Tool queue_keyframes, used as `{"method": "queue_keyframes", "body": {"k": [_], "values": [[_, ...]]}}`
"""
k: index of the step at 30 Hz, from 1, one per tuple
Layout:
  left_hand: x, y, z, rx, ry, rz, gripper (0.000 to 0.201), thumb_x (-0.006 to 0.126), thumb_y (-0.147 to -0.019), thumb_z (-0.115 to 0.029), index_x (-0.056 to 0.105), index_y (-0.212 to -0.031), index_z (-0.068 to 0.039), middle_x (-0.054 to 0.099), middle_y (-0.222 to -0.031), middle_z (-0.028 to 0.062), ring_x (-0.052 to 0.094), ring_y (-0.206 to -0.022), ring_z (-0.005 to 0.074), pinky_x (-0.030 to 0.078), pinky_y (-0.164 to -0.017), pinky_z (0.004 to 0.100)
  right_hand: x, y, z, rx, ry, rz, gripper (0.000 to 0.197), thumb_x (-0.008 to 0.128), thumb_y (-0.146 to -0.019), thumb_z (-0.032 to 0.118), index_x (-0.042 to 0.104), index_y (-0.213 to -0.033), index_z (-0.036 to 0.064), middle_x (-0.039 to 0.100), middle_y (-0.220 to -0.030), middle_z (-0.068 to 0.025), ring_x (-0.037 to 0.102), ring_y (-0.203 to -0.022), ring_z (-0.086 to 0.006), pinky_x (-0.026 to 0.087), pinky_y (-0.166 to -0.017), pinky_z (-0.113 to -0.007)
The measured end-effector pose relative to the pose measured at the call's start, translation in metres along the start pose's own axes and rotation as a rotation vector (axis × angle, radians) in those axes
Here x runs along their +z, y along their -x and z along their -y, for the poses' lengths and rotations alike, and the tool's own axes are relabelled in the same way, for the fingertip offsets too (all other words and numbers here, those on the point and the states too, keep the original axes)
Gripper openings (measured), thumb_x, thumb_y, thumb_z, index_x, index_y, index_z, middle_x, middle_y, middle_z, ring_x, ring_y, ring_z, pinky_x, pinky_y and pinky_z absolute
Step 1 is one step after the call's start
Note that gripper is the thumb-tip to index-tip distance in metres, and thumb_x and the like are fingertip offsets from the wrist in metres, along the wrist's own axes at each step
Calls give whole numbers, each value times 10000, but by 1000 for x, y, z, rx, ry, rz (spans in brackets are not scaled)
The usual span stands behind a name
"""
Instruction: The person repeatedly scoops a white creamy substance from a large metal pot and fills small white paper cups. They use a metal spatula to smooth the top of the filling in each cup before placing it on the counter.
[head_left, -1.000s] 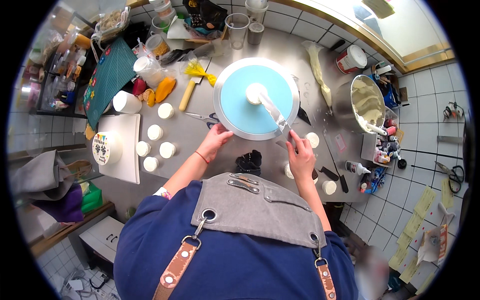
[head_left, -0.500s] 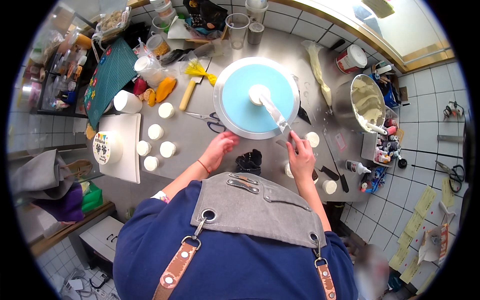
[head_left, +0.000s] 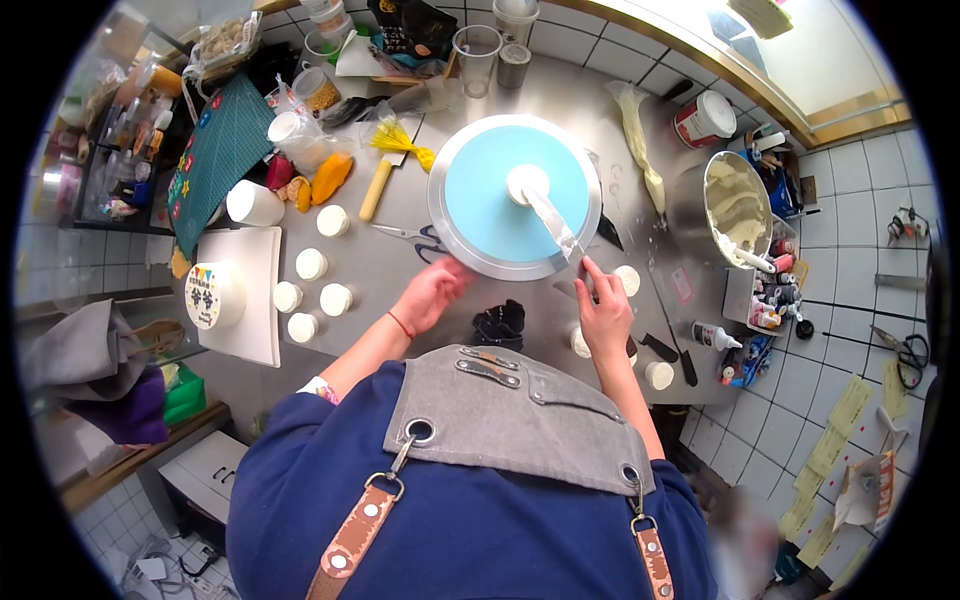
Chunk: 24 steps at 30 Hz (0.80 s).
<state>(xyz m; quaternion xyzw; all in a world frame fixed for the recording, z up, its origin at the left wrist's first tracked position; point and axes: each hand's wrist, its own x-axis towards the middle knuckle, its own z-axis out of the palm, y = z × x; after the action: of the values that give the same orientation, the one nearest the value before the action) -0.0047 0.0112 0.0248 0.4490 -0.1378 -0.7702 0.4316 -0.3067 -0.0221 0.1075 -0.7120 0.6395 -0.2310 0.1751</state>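
Note:
My right hand (head_left: 604,308) grips the handle of a cream-smeared icing spatula (head_left: 553,222). The blade slants up and left, its tip against a small round cake covered in white cream (head_left: 528,185). That cake sits slightly above the middle of a round cake turntable (head_left: 480,225) with a pale blue top and silver rim. At the turntable's near left edge is my left hand (head_left: 432,296), holding nothing, its fingers apart and blurred at the tips; whether they touch the rim I cannot tell. Navy-handled scissors (head_left: 428,243) lie just beyond it.
Several small white cakes (head_left: 311,264) stand to the left, others by my right hand. A decorated white cake (head_left: 214,295) is on a white board (head_left: 262,300). A metal bowl of cream (head_left: 722,205) and a piping bag (head_left: 640,150) lie right. A black cloth (head_left: 498,325) is nearest me.
The small cake has shifted slightly right on the turntable, and the spatula blade has tilted a little with it. My left hand has moved slightly left, its fingertips blurring.

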Motion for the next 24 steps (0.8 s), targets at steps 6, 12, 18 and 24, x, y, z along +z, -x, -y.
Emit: {"method": "queue_keyframes", "body": {"k": [6, 12, 18, 24], "values": [[10, 4, -9, 120, 107, -122, 501, 423, -899, -56, 494, -1395, -73, 566, -1352, 31, 549, -1211, 167, 429, -970, 311, 3, -6, 0, -8, 5, 12, 372, 694, -881, 239, 647, -1250, 239, 597, -883, -28, 632, -798, -223, 518, -684, -384], [6, 5, -6, -46, 21, -66, 514, 413, -911, -60, 464, -1423, -76, 512, -1415, 27, 520, -1254, 177, 400, -1020, 317, 3, -7, 7, 3, 21, 43, 371, 684, -886, 245, 639, -1254, 248, 604, -913, -34, 637, -827, -244, 520, -692, -393], [29, 26, -23, -326, -308, 171, 535, 394, -914, -59, 412, -1448, -93, 493, -1416, 23, 484, -1286, 186, 372, -1047, 347, 9, -2, 4, -19, 1, 26, 387, 695, -874, 234, 636, -1256, 237, 606, -916, -38, 635, -838, -248, 519, -678, -399], [9, 16, -15, -186, -84, 110, 523, 449, -912, -85, 440, -1436, -96, 537, -1372, 33, 552, -1202, 182, 422, -998, 338, 7, 3, 6, -22, 16, 34, 394, 700, -868, 226, 637, -1257, 225, 607, -917, -40, 636, -842, -250, 521, -681, -401]]}}
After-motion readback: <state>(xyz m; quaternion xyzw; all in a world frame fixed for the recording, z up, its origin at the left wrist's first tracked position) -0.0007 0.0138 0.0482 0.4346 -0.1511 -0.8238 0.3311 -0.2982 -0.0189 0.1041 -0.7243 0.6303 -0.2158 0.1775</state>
